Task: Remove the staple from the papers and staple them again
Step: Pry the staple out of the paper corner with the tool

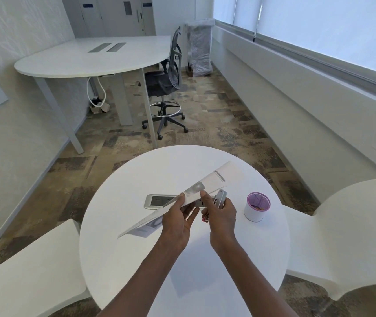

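The papers (207, 181), a thin white printed stack seen nearly edge-on, hang tilted above the round white table (136, 259). My left hand (179, 221) grips them from below near their middle, thumb on top. My right hand (220, 217) is closed around a grey stapler (220, 197) with a pink-red part showing at the bottom, just right of the papers; its forefinger touches the papers' near edge. The staple itself is too small to see.
A small white cup with a purple lid (256, 207) stands on the table to the right of my hands. A silver power outlet panel (157, 200) is set into the tabletop under the papers. White chairs (351, 236) flank the table on both sides.
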Demonstrator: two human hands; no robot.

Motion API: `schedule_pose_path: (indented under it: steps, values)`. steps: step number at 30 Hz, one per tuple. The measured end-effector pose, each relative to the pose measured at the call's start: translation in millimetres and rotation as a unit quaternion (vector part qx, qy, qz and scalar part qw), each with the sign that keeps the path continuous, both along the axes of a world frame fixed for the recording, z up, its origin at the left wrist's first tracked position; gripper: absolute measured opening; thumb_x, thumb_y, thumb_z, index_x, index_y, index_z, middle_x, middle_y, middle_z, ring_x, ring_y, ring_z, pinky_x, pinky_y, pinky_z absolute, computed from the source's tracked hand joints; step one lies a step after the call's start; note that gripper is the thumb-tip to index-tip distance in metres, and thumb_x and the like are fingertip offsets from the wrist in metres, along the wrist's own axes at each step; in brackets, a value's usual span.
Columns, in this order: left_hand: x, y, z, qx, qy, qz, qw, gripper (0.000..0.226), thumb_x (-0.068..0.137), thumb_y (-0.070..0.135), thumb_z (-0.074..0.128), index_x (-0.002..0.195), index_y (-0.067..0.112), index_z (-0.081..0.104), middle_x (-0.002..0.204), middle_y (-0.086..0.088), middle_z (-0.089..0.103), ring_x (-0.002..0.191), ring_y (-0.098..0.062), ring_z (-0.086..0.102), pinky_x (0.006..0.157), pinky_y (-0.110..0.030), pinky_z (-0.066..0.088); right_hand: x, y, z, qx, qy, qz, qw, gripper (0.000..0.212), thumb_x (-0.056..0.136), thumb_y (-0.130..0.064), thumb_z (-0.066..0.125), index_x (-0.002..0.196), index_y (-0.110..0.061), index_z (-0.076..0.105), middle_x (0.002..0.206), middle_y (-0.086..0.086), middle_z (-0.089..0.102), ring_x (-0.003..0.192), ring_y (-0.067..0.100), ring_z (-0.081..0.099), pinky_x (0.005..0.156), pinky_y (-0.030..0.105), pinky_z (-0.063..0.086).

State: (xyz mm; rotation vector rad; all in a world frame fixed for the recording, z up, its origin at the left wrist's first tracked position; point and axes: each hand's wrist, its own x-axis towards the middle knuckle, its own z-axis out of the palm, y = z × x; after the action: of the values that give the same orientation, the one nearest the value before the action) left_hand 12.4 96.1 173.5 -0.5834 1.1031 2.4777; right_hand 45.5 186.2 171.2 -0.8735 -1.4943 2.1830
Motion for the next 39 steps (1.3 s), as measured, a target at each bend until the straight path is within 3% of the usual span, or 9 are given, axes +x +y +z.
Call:
schedule_pose_path:
  steps: [5, 11, 15, 20, 23, 26, 30, 33, 39]
  values:
    - [1, 3, 1, -0.007, -0.003, -0.032, 0.999, 0.008, 0.097, 0.016, 0.06, 0.102, 0.013, 0.065, 0.084, -0.007, 0.074, 0.085, -0.018, 0.066, 0.084, -0.035, 0.056, -9, 9, 11, -0.148, -0.017, 0.006, 0.989, 0.022, 0.08, -0.001, 0.076, 0.095, -0.006, 0.061, 0.06, 0.006, 0.058, 0.048, 0.014, 0.055, 0.049, 0.026, 0.047]
    - [4, 2, 8, -0.011, 0.012, -0.072, 0.997, 0.02, 0.096, 0.027, 0.062, 0.094, 0.009, 0.071, 0.081, -0.005, 0.075, 0.07, -0.014, 0.069, 0.075, -0.03, 0.054, -13, 14, 17, -0.234, -0.032, -0.01, 0.972, 0.034, 0.075, 0.0, 0.079, 0.106, -0.003, 0.066, 0.071, 0.008, 0.065, 0.054, 0.014, 0.06, 0.048, 0.024, 0.051]
    - [17, 0, 20, -0.166, 0.093, -0.121, 0.974, 0.019, 0.094, 0.026, 0.065, 0.088, 0.014, 0.078, 0.089, -0.005, 0.077, 0.074, -0.015, 0.068, 0.074, -0.027, 0.054, -18, 19, 21, -0.251, -0.028, -0.021, 0.967, 0.045, 0.075, -0.001, 0.08, 0.116, 0.003, 0.061, 0.081, 0.015, 0.062, 0.064, 0.02, 0.061, 0.048, 0.025, 0.052]
    - [27, 3, 29, -0.484, 0.337, -0.042, 0.806, 0.011, 0.084, 0.017, 0.076, 0.076, 0.021, 0.071, 0.071, 0.01, 0.073, 0.068, -0.007, 0.069, 0.063, -0.011, 0.046, -22, 27, 27, -0.253, -0.018, -0.032, 0.967, 0.048, 0.073, 0.001, 0.082, 0.115, 0.003, 0.059, 0.088, 0.014, 0.063, 0.06, 0.016, 0.06, 0.051, 0.027, 0.054]
    - [20, 7, 28, -0.564, 0.455, 0.018, 0.689, 0.017, 0.08, 0.006, 0.078, 0.093, 0.015, 0.072, 0.089, 0.005, 0.073, 0.078, -0.008, 0.065, 0.074, -0.001, 0.041, -22, 27, 28, -0.227, -0.027, -0.034, 0.973, 0.042, 0.074, -0.002, 0.083, 0.109, -0.001, 0.061, 0.089, 0.013, 0.066, 0.065, 0.018, 0.064, 0.059, 0.031, 0.055]
    - [7, 13, 26, -0.62, 0.475, 0.018, 0.625, 0.034, 0.081, 0.005, 0.077, 0.114, 0.011, 0.07, 0.111, -0.003, 0.07, 0.102, -0.019, 0.061, 0.086, -0.009, 0.039, -21, 26, 29, -0.195, -0.028, -0.023, 0.98, 0.041, 0.073, -0.006, 0.084, 0.108, -0.005, 0.062, 0.095, 0.014, 0.068, 0.072, 0.021, 0.068, 0.07, 0.035, 0.058]
    - [-11, 15, 27, -0.612, 0.496, 0.008, 0.617, 0.028, 0.084, 0.005, 0.073, 0.112, 0.009, 0.074, 0.106, -0.006, 0.075, 0.094, -0.021, 0.068, 0.082, -0.029, 0.055, -21, 26, 38, -0.158, -0.011, -0.004, 0.987, 0.023, 0.076, -0.005, 0.082, 0.089, -0.01, 0.063, 0.078, 0.009, 0.064, 0.06, 0.018, 0.061, 0.062, 0.033, 0.053]
    - [-17, 14, 30, -0.6, 0.505, 0.005, 0.621, 0.011, 0.088, 0.011, 0.069, 0.095, 0.011, 0.077, 0.086, -0.004, 0.076, 0.073, -0.019, 0.066, 0.065, -0.038, 0.055, -20, 29, 44, -0.119, 0.008, 0.013, 0.993, 0.029, 0.077, -0.01, 0.082, 0.1, -0.004, 0.064, 0.078, 0.01, 0.066, 0.058, 0.017, 0.06, 0.057, 0.031, 0.05]
    - [-29, 8, 51, -0.58, 0.402, -0.019, 0.708, 0.021, 0.092, 0.018, 0.064, 0.079, 0.008, 0.076, 0.068, -0.003, 0.073, 0.06, -0.021, 0.063, 0.055, -0.028, 0.043, -14, 41, 54, -0.031, 0.029, 0.114, 0.993, 0.029, 0.098, -0.023, 0.051, 0.117, -0.002, 0.051, 0.096, 0.018, 0.075, 0.055, 0.019, 0.055, 0.049, 0.03, 0.044]
